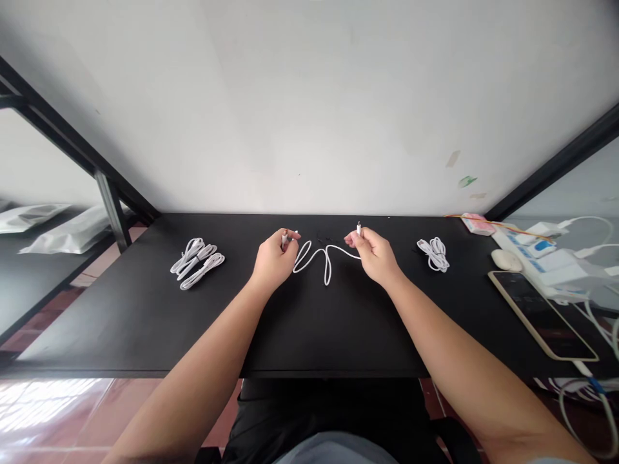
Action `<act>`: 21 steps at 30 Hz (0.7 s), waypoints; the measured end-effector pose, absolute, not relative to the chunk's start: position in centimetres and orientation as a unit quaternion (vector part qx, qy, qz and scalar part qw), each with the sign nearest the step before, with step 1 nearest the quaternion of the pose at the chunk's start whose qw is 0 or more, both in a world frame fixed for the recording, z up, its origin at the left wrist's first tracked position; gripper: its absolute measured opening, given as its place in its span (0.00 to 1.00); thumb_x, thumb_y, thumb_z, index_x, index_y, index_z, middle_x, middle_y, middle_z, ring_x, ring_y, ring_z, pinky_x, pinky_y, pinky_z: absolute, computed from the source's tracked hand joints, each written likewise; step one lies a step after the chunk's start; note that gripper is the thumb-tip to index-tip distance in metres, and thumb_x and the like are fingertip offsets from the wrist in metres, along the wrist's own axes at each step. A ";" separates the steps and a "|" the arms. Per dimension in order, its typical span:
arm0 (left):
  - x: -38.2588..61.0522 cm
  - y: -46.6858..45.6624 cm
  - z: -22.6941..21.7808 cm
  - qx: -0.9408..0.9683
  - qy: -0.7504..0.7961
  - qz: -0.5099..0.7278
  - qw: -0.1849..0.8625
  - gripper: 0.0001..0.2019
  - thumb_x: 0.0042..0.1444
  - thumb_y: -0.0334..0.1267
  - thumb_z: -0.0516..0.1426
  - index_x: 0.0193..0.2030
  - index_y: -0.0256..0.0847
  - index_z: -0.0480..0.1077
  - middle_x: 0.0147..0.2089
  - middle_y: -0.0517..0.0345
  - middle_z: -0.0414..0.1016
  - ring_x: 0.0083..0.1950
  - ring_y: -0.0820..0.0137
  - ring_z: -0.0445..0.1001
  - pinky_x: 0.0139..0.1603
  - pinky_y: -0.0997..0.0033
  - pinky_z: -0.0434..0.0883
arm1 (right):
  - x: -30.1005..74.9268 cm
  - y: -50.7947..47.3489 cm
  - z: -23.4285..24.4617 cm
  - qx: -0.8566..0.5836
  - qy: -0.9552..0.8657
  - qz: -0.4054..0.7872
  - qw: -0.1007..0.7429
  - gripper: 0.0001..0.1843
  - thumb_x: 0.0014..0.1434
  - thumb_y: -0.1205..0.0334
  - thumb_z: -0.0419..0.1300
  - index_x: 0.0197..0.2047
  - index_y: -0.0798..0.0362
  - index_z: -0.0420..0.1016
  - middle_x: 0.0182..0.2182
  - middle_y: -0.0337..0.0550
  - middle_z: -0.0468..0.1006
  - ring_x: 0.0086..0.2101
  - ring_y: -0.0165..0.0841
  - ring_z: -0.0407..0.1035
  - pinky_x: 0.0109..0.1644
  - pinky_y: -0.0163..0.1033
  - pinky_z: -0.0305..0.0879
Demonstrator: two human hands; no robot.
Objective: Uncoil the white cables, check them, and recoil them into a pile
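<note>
A white cable (319,259) lies in loose waves on the black table (145,322) between my hands. My left hand (271,260) is closed in a pinch on one plug end of it, near the table's back edge. My right hand (374,254) pinches the other plug end, held upright. Both ends are lifted slightly while the middle of the cable rests on the table.
Several bundled white cables (197,261) lie at the left, one coiled white cable (434,253) at the right. Further right are a phone (539,312), a white mouse (506,260), a power strip (536,248) and loose wires. A wall stands just behind the table.
</note>
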State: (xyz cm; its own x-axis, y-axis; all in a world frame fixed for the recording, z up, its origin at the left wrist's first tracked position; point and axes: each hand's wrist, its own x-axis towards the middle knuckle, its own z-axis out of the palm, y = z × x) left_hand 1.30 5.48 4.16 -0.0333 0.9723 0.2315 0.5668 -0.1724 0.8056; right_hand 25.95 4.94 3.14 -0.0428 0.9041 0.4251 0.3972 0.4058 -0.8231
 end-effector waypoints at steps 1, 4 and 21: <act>1.1 5.7 4.0 0.656 0.611 0.376 0.235 0.08 0.59 0.41 0.57 0.43 0.43 0.73 0.25 0.64 0.64 0.25 0.71 0.65 0.29 0.71 0.63 | 26.0 5.1 2.7 -0.484 -0.674 0.293 0.475 0.17 0.70 0.49 0.53 0.39 0.51 0.75 0.41 0.48 0.81 0.41 0.37 0.78 0.50 0.47 0.75; 0.6 6.3 3.3 0.683 0.642 0.275 0.214 0.16 0.55 0.50 0.61 0.45 0.42 0.71 0.29 0.59 0.70 0.31 0.66 0.71 0.32 0.69 0.64 | 26.1 5.4 1.5 -0.482 -0.692 0.340 0.416 0.13 0.70 0.56 0.53 0.50 0.49 0.75 0.49 0.48 0.82 0.44 0.37 0.80 0.54 0.49 0.75; -0.7 7.0 3.1 0.693 0.685 0.140 0.174 0.16 0.55 0.54 0.61 0.33 0.44 0.66 0.35 0.51 0.78 0.38 0.58 0.77 0.33 0.67 0.64 | 26.2 5.2 2.2 -0.540 -0.733 0.293 0.294 0.15 0.66 0.65 0.48 0.46 0.47 0.75 0.29 0.37 0.77 0.30 0.33 0.71 0.37 0.38 0.65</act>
